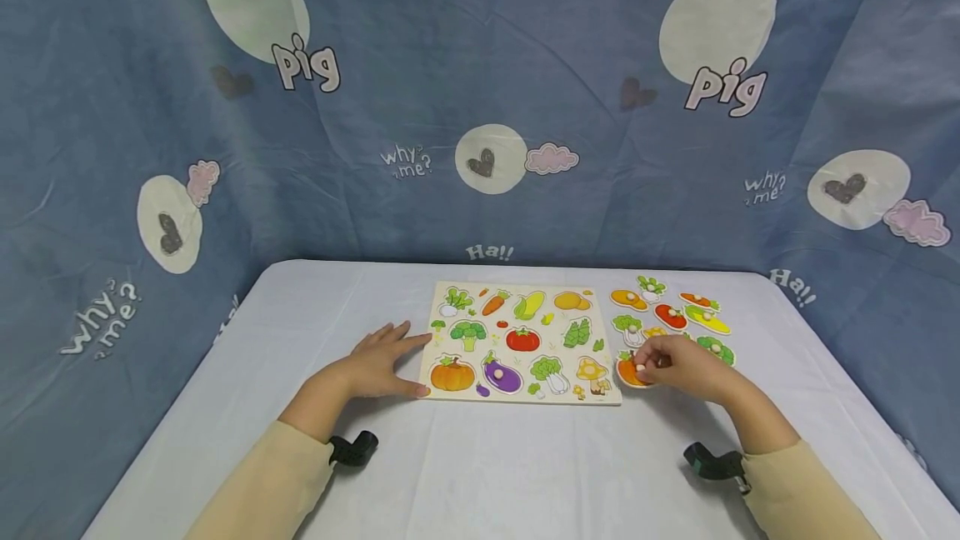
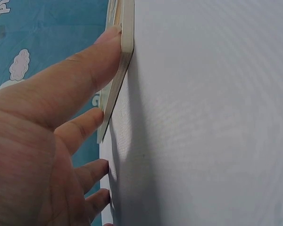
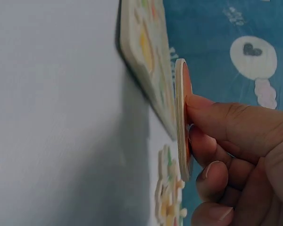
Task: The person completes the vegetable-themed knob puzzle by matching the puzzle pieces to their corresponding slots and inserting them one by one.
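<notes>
My right hand (image 1: pixel 686 369) pinches a pumpkin puzzle piece (image 1: pixel 628 371) by its knob, just beyond the right edge of a wooden vegetable puzzle board (image 1: pixel 551 342). In the right wrist view the piece (image 3: pixel 181 122) stands edge-on, held off the table. The thumb and index finger of my left hand (image 1: pixel 378 365) touch the board's left edge, fingers spread. On the board an eggplant piece (image 1: pixel 502 377) with a knob sits in the front row. A pumpkin picture (image 1: pixel 452 374) shows at the board's front left.
Right of the board lie several loose knobbed pieces, among them a tomato (image 1: pixel 671 317), a corn (image 1: pixel 707 320), a carrot (image 1: pixel 699 301) and a cabbage-like piece (image 1: pixel 630 329). A white cloth (image 1: pixel 525 473) covers the table. Behind hangs a blue printed curtain (image 1: pixel 375 90).
</notes>
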{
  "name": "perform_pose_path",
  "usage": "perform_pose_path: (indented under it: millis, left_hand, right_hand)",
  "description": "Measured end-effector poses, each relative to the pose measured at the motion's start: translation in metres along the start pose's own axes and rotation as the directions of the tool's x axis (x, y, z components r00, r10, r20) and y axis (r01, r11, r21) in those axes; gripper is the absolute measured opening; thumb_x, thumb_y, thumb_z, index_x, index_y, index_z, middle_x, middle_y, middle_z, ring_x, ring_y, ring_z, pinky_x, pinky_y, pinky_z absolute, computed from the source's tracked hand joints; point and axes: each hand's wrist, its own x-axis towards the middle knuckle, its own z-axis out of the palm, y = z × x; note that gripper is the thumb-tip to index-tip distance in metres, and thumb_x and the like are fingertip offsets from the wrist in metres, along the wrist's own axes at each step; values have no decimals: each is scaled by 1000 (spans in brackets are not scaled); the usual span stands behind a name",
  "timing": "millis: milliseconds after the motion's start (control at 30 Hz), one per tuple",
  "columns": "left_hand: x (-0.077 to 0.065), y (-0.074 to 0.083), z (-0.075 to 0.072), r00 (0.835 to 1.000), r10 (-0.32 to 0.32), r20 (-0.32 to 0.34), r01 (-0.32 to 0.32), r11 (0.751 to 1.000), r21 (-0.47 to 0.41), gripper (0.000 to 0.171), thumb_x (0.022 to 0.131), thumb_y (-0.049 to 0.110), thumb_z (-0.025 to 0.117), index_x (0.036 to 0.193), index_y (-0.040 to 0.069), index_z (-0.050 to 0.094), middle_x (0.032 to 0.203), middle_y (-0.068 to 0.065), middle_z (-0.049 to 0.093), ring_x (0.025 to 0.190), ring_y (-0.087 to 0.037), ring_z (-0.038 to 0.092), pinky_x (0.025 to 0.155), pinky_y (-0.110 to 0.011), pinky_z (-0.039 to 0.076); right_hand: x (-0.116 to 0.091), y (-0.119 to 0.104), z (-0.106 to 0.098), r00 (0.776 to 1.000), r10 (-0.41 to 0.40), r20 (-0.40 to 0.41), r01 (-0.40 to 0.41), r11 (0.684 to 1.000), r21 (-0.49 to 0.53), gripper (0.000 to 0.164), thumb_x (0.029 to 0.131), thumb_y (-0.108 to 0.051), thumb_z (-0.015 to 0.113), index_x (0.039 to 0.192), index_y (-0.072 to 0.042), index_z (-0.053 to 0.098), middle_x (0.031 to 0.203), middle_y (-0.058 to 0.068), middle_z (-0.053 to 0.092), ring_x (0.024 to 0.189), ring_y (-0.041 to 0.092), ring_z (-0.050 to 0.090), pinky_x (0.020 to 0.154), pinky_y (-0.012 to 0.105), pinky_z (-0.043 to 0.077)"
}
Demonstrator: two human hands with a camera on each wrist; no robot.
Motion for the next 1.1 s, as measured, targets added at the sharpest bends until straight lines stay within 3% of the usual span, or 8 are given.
perform_pose_path:
  millis: [500, 1100]
  left_hand:
    - [1, -1, 0, 1000, 1, 3, -1, 1000, 2, 94, 76, 57, 79, 154, 20, 42, 163, -22, 22, 149, -48, 12, 118, -64, 11]
    - [0, -1, -1, 1000, -5, 21, 5, 1000, -4, 95, 76, 60, 78, 155, 22, 41, 164, -21, 20, 150, -47, 10, 119, -63, 9]
  right_hand:
    - [13, -39, 14, 997, -79, -14, 78, 996, -36, 9, 91, -14, 74, 95, -11, 66, 79, -2, 56, 75, 18, 50, 60, 25, 42]
    - [48, -89, 51, 990, -97, 104, 101, 994, -31, 8, 94, -19, 72, 95, -16, 65, 81, -3, 59, 78, 16, 54, 69, 31, 47]
